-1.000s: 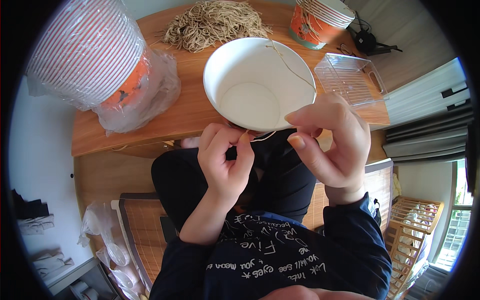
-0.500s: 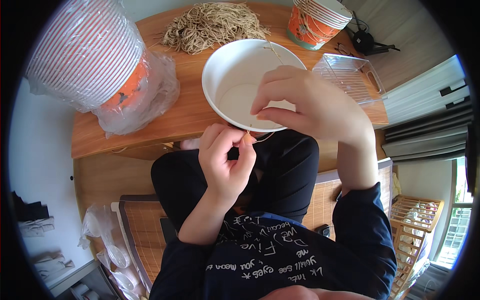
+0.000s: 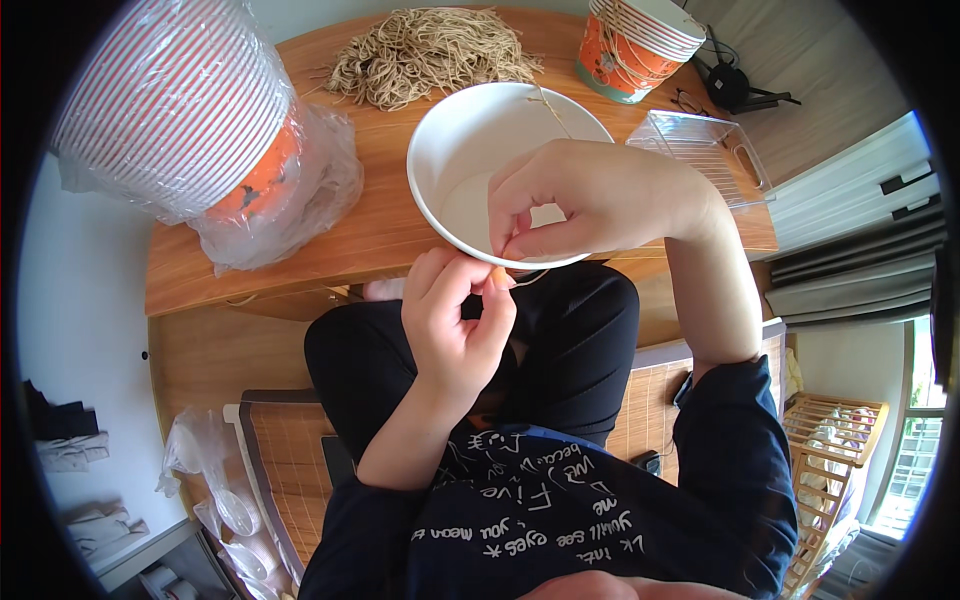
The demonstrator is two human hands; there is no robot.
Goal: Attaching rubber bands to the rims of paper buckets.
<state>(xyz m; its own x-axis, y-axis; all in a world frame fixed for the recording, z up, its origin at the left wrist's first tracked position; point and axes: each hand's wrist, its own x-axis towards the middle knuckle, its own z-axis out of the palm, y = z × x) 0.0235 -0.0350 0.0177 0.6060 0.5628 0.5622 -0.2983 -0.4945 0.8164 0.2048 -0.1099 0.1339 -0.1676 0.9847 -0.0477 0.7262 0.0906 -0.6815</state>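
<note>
A large white-lined paper bucket point(image 3: 452, 128) tilts toward me at the table's front edge, its round mouth facing up. Below the near rim, my left hand point(image 3: 455, 315) pinches a thin tan cord point(image 3: 528, 277) against the bucket's outside. My right hand point(image 3: 560, 205) reaches over the mouth, thumb and forefinger closed together just inside the near rim. Whatever lies between those right fingertips is hidden. Another piece of the cord hangs over the far rim and runs down the inner wall.
A heap of tan cords point(image 3: 430, 55) lies behind the bucket. At left stands a tall plastic-wrapped stack of paper buckets point(image 3: 175, 110). Back right holds a smaller stack of orange buckets point(image 3: 630, 55), a clear plastic tray point(image 3: 700, 155) and a black device point(image 3: 728, 85).
My right hand has moved down and left to the inside of the near rim, and its fingers have closed together. My left hand keeps its pinch below the rim.
</note>
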